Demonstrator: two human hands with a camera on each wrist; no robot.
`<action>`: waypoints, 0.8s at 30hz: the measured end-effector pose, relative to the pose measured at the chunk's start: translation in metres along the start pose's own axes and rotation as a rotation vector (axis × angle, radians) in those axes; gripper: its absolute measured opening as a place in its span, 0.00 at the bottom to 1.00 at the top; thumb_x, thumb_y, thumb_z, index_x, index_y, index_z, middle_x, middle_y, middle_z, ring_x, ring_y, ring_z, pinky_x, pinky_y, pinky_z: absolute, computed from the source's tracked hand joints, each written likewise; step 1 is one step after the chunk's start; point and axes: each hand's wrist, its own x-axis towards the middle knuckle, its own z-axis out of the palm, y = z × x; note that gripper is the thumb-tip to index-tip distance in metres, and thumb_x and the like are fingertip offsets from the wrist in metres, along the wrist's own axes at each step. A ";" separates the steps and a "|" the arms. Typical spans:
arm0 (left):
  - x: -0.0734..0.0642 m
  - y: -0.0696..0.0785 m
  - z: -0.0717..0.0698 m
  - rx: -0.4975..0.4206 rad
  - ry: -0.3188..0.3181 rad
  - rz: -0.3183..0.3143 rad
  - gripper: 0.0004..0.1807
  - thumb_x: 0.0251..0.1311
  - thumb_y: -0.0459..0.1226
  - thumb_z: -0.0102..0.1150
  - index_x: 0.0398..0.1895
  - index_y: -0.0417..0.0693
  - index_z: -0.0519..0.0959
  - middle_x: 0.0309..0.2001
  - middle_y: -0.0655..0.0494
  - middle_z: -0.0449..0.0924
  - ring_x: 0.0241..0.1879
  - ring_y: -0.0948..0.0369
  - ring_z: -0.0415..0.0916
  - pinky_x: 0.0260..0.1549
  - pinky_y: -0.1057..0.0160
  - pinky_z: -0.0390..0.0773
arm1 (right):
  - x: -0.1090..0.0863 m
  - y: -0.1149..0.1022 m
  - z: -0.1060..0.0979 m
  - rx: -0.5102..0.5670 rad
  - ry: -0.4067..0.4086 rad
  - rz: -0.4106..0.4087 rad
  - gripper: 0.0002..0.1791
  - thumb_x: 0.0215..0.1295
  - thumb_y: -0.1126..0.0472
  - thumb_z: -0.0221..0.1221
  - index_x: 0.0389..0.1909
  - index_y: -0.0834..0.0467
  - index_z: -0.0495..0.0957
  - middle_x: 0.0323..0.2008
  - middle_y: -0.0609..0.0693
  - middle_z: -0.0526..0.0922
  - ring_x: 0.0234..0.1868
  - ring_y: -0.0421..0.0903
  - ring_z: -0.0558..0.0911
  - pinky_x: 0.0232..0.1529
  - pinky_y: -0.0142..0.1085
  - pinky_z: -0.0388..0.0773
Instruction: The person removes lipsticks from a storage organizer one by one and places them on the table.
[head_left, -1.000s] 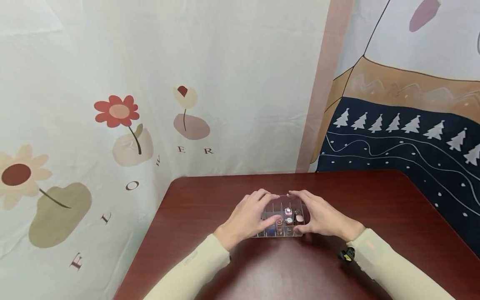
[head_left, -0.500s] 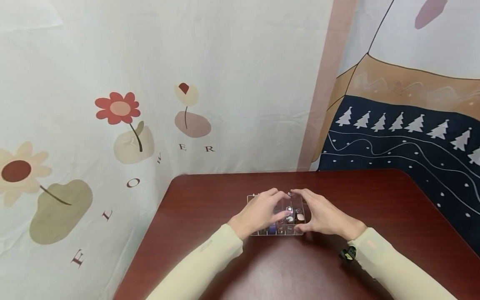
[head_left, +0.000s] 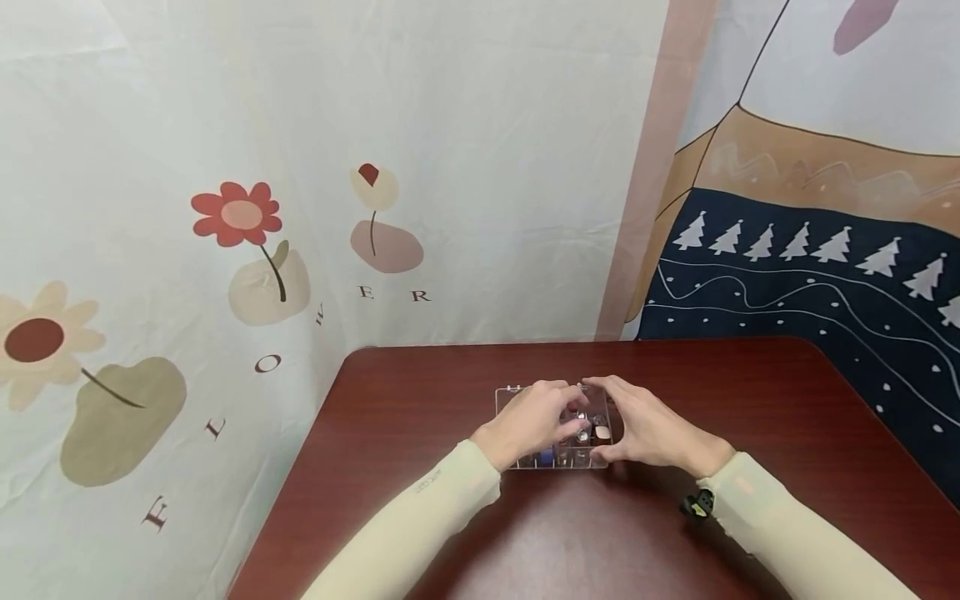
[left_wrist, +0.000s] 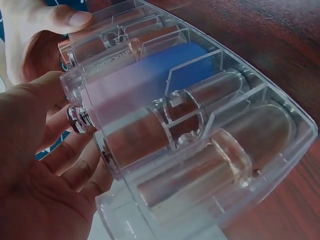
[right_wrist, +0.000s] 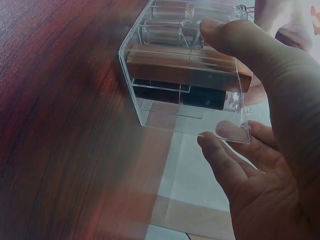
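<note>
A clear plastic lipstick organizer (head_left: 507, 402) with dividers stands on the table, with several lipstick tubes in its slots. My right hand (head_left: 651, 429) grips its right end, thumb toward the front and fingers at the back edge. My left hand (head_left: 532, 421) reaches over the organizer, index finger bent and thumb beside the silver-topped tubes (head_left: 582, 435); I cannot tell whether it pinches one. In the left wrist view, a pink-and-blue tube (left_wrist: 180, 65) and a silver knob (left_wrist: 77, 120) show near the left fingers. A brown tube (right_wrist: 200, 67) and a black tube (right_wrist: 175, 95) lie toward the right end.
The organizer sits toward the back of a dark red wooden table (head_left: 420, 400). A pale flower-printed curtain (head_left: 487, 208) hangs behind, and a dark blue tree-printed cloth (head_left: 787, 275) hangs at the right. A black strap device (head_left: 697, 504) is on the right wrist.
My left hand has moved right across the organizer, uncovering its left end, and its index finger has bent further. My right hand keeps its hold on the right end.
</note>
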 end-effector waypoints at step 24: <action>0.000 0.002 -0.001 -0.027 0.000 0.014 0.08 0.80 0.44 0.75 0.54 0.54 0.93 0.49 0.60 0.96 0.49 0.64 0.93 0.51 0.71 0.88 | -0.001 0.000 0.001 0.012 0.012 -0.006 0.57 0.53 0.51 0.92 0.81 0.61 0.74 0.71 0.55 0.87 0.63 0.49 0.91 0.66 0.56 0.92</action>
